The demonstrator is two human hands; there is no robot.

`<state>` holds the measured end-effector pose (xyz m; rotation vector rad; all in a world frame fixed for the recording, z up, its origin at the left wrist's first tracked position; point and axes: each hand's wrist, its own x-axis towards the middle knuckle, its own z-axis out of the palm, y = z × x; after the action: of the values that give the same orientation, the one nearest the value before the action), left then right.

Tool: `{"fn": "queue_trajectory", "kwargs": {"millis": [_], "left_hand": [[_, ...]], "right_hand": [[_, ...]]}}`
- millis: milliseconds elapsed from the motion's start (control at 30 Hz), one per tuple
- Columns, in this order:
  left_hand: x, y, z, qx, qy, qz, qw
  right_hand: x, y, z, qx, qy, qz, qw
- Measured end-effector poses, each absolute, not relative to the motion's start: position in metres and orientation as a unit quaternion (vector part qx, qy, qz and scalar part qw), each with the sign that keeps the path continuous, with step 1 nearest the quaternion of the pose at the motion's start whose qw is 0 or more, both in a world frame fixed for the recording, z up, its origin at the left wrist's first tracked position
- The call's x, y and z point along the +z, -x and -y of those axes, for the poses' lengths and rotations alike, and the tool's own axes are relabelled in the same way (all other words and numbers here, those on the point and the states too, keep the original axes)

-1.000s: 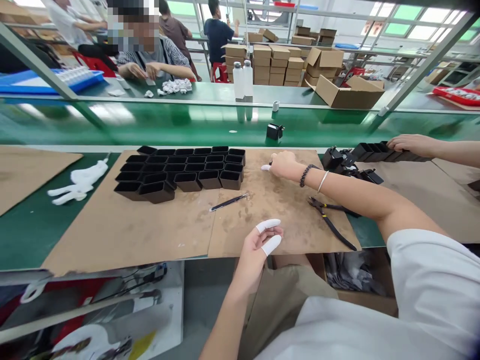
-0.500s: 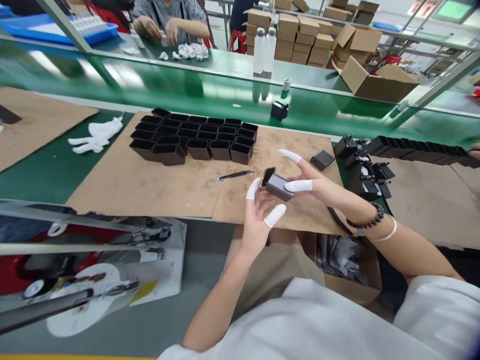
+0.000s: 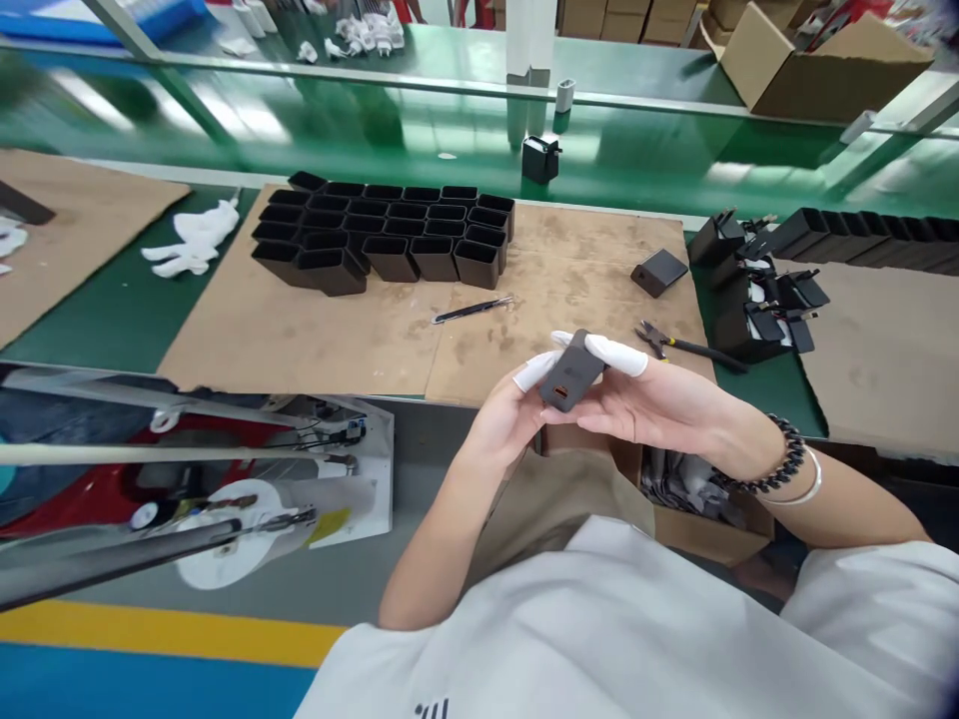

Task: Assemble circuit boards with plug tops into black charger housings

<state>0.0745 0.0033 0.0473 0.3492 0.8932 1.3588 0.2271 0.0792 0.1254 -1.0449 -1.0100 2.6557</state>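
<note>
A black charger (image 3: 571,374) with a small port in its end is held between both my hands above the cardboard's front edge. My left hand (image 3: 503,417) grips it from the left, a white finger cot on the thumb. From the right, my right hand (image 3: 659,404) clasps it, its cot-covered thumb lying on the upper end. Diagonal cutters (image 3: 693,348) lie just beyond my right hand. A single black block-shaped casing (image 3: 659,272) rests farther back. Black-handled tweezers (image 3: 472,311) lie left of centre on the cardboard (image 3: 360,345).
Rows of open black housings (image 3: 390,232) stand at the cardboard's back. Black charger units (image 3: 756,305) with plug pins cluster on the right. A white glove (image 3: 196,238) lies left. A green conveyor (image 3: 337,130) runs behind, carrying a black plug unit (image 3: 540,160). An open carton (image 3: 711,534) is below.
My left hand has closed onto the charger, now turned so its port end faces me. The raised flap is no longer visible. The view has tilted down, and the cutters show fully.
</note>
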Motion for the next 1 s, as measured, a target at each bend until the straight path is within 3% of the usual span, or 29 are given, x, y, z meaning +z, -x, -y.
{"fn": "queue_trajectory", "kwargs": {"millis": [100,200,267,567,800,1000], "left_hand": [[0.054,-0.072,0.004,0.615,-0.2,-0.389,0.656],[0.062,-0.069,0.014,0.616,-0.308,-0.383,0.615],[0.065,-0.07,0.018,0.611,-0.343,-0.396,0.594],[0.059,-0.08,0.02,0.602,-0.32,-0.468,0.562],[0.06,-0.081,0.026,0.591,-0.388,-0.458,0.539],[0.063,-0.075,0.028,0.59,-0.409,-0.456,0.526]], "right_hand": [[0.122,-0.231,-0.075,0.809,0.33,0.473,0.115],[0.115,-0.234,-0.067,0.662,0.311,0.643,0.229],[0.11,-0.236,-0.062,0.585,0.306,0.706,0.256],[0.127,-0.254,-0.064,0.513,0.264,0.808,0.119],[0.129,-0.254,-0.055,0.42,0.34,0.81,0.228],[0.127,-0.259,-0.053,0.427,0.335,0.801,0.252]]}}
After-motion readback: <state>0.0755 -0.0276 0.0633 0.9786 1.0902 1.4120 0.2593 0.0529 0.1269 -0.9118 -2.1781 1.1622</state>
